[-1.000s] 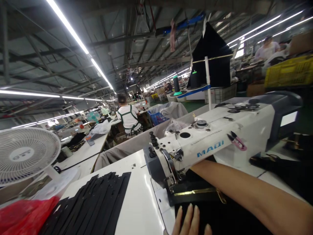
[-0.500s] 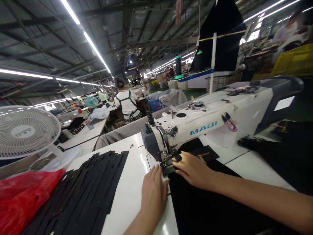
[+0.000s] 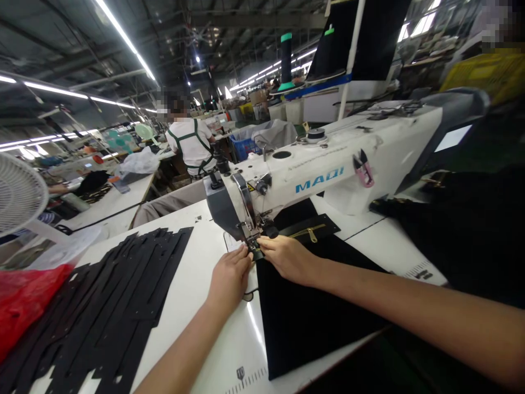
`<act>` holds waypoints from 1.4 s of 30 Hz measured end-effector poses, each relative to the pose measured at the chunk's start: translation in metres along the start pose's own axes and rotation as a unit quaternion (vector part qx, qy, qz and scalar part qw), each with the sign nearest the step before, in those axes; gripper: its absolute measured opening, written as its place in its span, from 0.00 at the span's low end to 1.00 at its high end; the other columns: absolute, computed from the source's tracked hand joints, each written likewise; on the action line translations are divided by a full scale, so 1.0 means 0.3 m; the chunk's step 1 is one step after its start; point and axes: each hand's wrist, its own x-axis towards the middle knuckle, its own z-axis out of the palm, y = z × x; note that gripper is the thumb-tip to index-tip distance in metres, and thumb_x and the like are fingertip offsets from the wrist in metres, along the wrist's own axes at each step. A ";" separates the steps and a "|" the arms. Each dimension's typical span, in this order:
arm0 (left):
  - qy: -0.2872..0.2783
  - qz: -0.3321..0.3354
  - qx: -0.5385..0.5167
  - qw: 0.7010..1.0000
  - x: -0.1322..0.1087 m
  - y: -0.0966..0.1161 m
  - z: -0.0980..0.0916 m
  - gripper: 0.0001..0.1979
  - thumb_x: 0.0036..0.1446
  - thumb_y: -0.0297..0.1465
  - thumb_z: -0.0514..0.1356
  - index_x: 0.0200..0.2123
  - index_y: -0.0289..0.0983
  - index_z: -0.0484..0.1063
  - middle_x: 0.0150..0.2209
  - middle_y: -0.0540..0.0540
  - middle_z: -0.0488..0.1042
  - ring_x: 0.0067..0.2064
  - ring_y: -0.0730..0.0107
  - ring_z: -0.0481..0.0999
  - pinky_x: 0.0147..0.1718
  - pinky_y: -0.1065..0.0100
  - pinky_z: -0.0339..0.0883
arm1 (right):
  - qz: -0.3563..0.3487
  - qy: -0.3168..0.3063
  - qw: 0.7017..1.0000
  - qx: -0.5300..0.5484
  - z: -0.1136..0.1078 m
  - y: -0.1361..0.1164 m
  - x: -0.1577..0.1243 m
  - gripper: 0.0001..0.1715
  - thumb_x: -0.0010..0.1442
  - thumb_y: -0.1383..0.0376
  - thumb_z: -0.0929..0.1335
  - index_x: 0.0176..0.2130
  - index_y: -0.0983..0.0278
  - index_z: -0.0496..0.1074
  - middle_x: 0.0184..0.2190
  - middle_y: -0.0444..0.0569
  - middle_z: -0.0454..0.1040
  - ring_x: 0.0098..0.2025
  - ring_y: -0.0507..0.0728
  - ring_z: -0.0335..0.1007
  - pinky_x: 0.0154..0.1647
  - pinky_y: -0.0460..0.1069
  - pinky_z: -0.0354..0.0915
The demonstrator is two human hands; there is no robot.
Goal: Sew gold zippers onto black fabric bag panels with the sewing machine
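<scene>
A white MAQI sewing machine [image 3: 320, 183] stands over black fabric [image 3: 303, 320]. On the fabric, under the machine arm, lies a black strip with a gold zipper [image 3: 309, 232], its pull resting on the strip. Close in front of the presser foot, my left hand [image 3: 230, 274] has its fingers together and bent at the strip's near end. Across from it, my right hand [image 3: 287, 258] presses closed fingers on the same strip, right beside the foot. My fingers partly cover the strip's end, and the needle point is hard to make out.
Overlapping black strips [image 3: 115, 295] cover the table's left side, beside a red plastic bag [image 3: 30, 303] and a white fan [image 3: 18, 194]. Pink-handled thread snips [image 3: 363, 171] hang on the machine. A co-worker [image 3: 191, 139] stands beyond. More black cloth [image 3: 463, 224] lies at right.
The head view has shifted, bringing the fabric's near corner into sight. My left fingers, stretched out before, are now more bent beside the foot. More of the gold zipper shows behind my right hand.
</scene>
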 end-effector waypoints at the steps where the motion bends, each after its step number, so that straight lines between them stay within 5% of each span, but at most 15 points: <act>1: -0.001 -0.001 -0.001 1.000 0.002 -0.001 0.002 0.12 0.60 0.25 0.51 0.39 0.34 0.74 0.43 0.37 0.76 0.48 0.57 0.74 0.45 0.57 0.70 | 0.000 -0.002 1.000 -0.002 0.000 0.002 0.001 0.14 0.62 0.73 0.59 0.34 0.69 0.72 0.42 0.52 0.71 0.40 0.56 0.66 0.43 0.51 0.63; 9: -0.002 -0.040 0.007 0.999 0.015 -0.007 0.025 0.08 0.58 0.24 0.54 0.35 0.35 0.74 0.42 0.38 0.76 0.47 0.58 0.75 0.44 0.58 0.70 | -0.003 0.014 1.000 -0.005 0.010 0.021 0.026 0.15 0.59 0.75 0.59 0.40 0.69 0.72 0.41 0.52 0.72 0.43 0.57 0.67 0.46 0.51 0.63; 17: 0.017 -0.067 0.028 0.997 0.014 -0.004 0.043 0.05 0.55 0.23 0.58 0.33 0.35 0.74 0.40 0.41 0.77 0.44 0.60 0.76 0.42 0.60 0.71 | -0.015 0.049 0.999 0.010 0.022 0.027 0.032 0.15 0.58 0.75 0.59 0.34 0.66 0.73 0.40 0.53 0.74 0.41 0.58 0.70 0.42 0.50 0.67; 31: 0.031 -0.075 -0.008 0.997 0.001 0.019 0.026 0.10 0.54 0.20 0.55 0.34 0.36 0.74 0.43 0.40 0.76 0.47 0.57 0.74 0.44 0.56 0.71 | 0.013 0.111 0.991 0.076 0.055 0.017 0.007 0.14 0.59 0.71 0.59 0.37 0.65 0.72 0.42 0.53 0.74 0.48 0.58 0.68 0.50 0.54 0.64; 36: 0.047 -0.117 -0.037 0.991 0.006 0.027 0.010 0.13 0.55 0.20 0.52 0.37 0.37 0.74 0.45 0.40 0.75 0.48 0.56 0.73 0.45 0.55 0.70 | 0.082 0.113 0.990 -0.004 0.079 0.027 0.020 0.18 0.59 0.66 0.62 0.48 0.70 0.67 0.49 0.60 0.69 0.52 0.62 0.65 0.56 0.63 0.55; 39: 0.088 -0.245 -0.194 0.946 -0.029 0.063 -0.013 0.13 0.58 0.26 0.52 0.45 0.36 0.71 0.48 0.38 0.73 0.49 0.58 0.73 0.46 0.56 0.69 | 0.127 0.101 0.985 -0.066 0.090 0.007 -0.012 0.27 0.59 0.61 0.63 0.53 0.75 0.63 0.54 0.66 0.64 0.57 0.67 0.58 0.57 0.66 0.51; 42: 0.133 -0.410 -0.451 0.781 -0.102 0.138 -0.035 0.22 0.55 0.38 0.58 0.52 0.35 0.64 0.54 0.35 0.66 0.52 0.55 0.70 0.42 0.59 0.72 | 0.121 0.100 0.983 -0.095 0.095 -0.060 -0.109 0.30 0.60 0.59 0.62 0.56 0.75 0.61 0.58 0.65 0.59 0.60 0.66 0.53 0.56 0.64 0.54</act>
